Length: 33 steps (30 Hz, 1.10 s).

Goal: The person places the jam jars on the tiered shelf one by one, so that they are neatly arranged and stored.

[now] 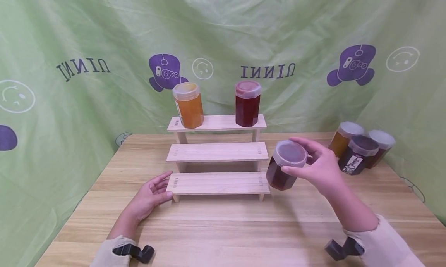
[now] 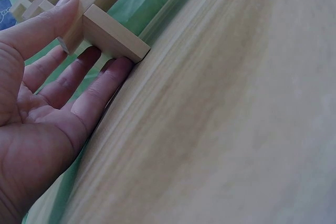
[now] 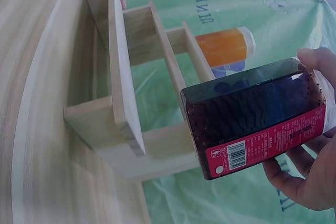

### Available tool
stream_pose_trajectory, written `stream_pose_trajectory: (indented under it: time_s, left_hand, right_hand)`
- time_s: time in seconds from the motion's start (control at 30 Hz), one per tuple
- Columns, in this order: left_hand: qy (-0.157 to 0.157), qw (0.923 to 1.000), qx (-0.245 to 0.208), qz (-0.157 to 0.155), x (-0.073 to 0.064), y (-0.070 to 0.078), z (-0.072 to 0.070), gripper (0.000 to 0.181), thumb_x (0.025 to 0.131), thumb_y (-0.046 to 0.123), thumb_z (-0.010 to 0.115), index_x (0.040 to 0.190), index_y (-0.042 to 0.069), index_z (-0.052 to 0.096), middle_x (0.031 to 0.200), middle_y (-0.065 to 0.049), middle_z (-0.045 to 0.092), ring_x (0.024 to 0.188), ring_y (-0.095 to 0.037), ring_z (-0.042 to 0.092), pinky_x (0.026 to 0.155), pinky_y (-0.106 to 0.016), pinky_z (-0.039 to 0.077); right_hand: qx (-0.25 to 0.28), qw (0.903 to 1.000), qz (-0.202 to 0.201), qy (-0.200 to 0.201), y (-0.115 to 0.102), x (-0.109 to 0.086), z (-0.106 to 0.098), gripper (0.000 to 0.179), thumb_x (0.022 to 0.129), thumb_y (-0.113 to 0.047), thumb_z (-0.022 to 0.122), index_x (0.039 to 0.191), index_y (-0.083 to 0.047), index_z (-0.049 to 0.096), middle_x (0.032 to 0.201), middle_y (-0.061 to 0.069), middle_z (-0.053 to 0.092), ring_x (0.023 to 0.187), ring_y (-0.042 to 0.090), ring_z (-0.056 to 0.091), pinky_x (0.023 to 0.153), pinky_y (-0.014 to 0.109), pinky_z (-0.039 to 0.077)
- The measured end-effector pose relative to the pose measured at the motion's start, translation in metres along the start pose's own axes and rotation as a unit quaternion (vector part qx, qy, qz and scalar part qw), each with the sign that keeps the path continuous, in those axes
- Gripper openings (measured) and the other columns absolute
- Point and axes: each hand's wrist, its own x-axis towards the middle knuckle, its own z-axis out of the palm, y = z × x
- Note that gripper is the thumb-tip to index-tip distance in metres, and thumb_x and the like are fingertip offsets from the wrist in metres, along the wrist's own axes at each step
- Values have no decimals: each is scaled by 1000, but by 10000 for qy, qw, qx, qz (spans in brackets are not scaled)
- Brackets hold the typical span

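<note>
My right hand (image 1: 318, 162) holds a dark red-brown jar (image 1: 280, 176) with a frosted lid, thumb and fingers around its upper part. It hangs tilted by the right end of the lowest step of a three-step wooden display stand (image 1: 217, 183). In the right wrist view, a red label with a barcode (image 3: 237, 155) shows on the jar. At the stand's left end, my left hand (image 1: 150, 195) holds the lowest step, thumb at its front corner and fingers against the side. The top step bears an orange jar (image 1: 191, 111) at left and a red jar (image 1: 247, 109) at right.
On the table's right side stand an amber jar (image 1: 339, 143), a dark jar with a white label (image 1: 356, 158) and a reddish jar (image 1: 379, 149), close together. A green printed cloth (image 1: 223, 38) hangs behind the wooden table (image 1: 223, 236).
</note>
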Motion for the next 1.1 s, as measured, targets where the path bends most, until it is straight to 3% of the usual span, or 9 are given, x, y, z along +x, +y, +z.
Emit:
stream_pose_trajectory:
  time_s: [0.43, 0.8, 1.1]
  left_hand:
    - [-21, 10000, -30, 33, 0, 0, -1, 81, 85, -6, 68, 151, -5, 22, 132, -21, 51, 109, -15, 61, 91, -30, 54]
    - [5, 10000, -33, 45, 0, -2, -3, 82, 84, -5, 69, 151, -5, 22, 129, -10, 54, 109, -15, 62, 91, -31, 54]
    - [-33, 9999, -7, 137, 1, -4, -3, 80, 85, -6, 68, 151, -6, 22, 127, -8, 56, 109, -15, 62, 90, -31, 54]
  right_hand:
    - [215, 9992, -112, -307, -17, 7, 18, 76, 67, -16, 91, 135, -11, 59, 124, 9, 62, 104, 19, 62, 84, 22, 53]
    - [383, 9976, -106, -562, -25, 15, 36, 75, 65, -18, 92, 132, -12, 60, 123, 8, 63, 106, 26, 62, 91, 43, 52]
    - [653, 9955, -148, -676, -32, 18, 54, 75, 63, -16, 93, 131, -14, 62, 121, 6, 64, 104, 25, 62, 92, 43, 52]
